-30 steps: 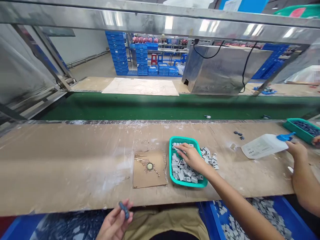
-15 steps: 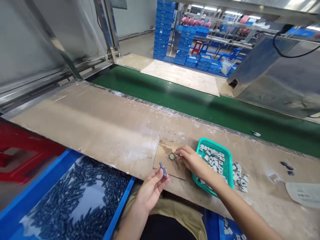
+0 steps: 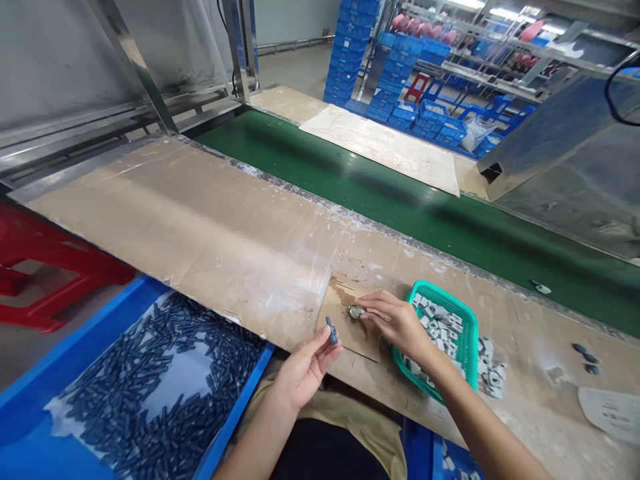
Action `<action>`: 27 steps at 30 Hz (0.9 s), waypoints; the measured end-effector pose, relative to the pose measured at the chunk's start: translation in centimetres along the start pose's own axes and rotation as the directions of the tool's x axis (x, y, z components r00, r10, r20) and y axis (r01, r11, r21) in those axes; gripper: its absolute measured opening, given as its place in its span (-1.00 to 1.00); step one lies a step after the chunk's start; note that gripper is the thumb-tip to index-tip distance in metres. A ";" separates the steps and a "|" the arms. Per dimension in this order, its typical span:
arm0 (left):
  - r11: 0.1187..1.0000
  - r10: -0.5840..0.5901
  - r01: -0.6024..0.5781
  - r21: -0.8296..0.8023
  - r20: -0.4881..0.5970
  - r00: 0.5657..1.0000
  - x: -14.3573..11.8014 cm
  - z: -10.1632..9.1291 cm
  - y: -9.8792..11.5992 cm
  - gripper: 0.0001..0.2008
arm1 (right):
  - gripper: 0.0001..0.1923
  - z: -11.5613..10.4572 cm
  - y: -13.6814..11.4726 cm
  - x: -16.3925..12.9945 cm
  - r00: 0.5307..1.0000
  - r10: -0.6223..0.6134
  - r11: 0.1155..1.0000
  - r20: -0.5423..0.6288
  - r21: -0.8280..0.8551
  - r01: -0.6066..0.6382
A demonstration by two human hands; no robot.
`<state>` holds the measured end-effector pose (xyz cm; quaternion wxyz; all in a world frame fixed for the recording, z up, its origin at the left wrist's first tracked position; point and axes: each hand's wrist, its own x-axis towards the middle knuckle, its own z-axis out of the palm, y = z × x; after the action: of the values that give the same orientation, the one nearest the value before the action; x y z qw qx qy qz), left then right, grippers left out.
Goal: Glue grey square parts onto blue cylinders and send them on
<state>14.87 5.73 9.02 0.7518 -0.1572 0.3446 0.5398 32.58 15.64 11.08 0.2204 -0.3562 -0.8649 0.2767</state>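
My left hand pinches a small dark blue plastic piece between thumb and fingertips, above the table's front edge. Just to the right, my right hand has its fingertips closed on a small round metal-rimmed object with a pale face; its exact kind is unclear. It is over a worn cardboard piece on the tabletop. Under and beside my right forearm stands a green plastic basket of small pale grey pieces. Lower left, a blue tray contains many dark blue pieces on white lining.
More pale pieces lie beside the basket, with dark pieces and a paper sheet farther right. Beyond the table runs a green conveyor belt. A red stool stands at left; blue crates are stacked behind.
The view has shifted slightly, so the scene sits differently in the picture. The round object has tilted in my right fingers. My left hand keeps the blue piece.
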 end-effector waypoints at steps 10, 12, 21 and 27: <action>0.994 -0.105 0.092 0.067 0.241 0.965 0.5 3.0 -2.2 -0.92 | -0.61 -2.3 -4.7 -2.6 0.959 -0.023 0.962 -0.283 0.254 0.098; 0.993 -0.103 0.083 0.086 0.273 0.957 0.5 3.2 -2.4 -0.90 | -0.57 -2.5 -4.9 -2.8 0.959 -0.051 0.964 -0.277 0.238 0.120; 0.984 -0.103 0.049 0.169 0.327 0.939 0.0 3.7 -3.0 -0.72 | -0.61 -3.1 -4.8 -3.8 0.958 -0.042 0.974 -0.283 0.203 0.103; 0.969 -0.148 0.078 0.235 0.296 0.944 -0.8 4.0 -3.0 -0.74 | -0.62 -3.5 -5.2 -3.9 0.963 -0.071 0.968 -0.258 0.213 0.129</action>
<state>18.88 6.44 11.99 0.8392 -0.0057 0.2699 0.4721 34.55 10.78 16.32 0.3803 -0.3161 -0.8098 0.3158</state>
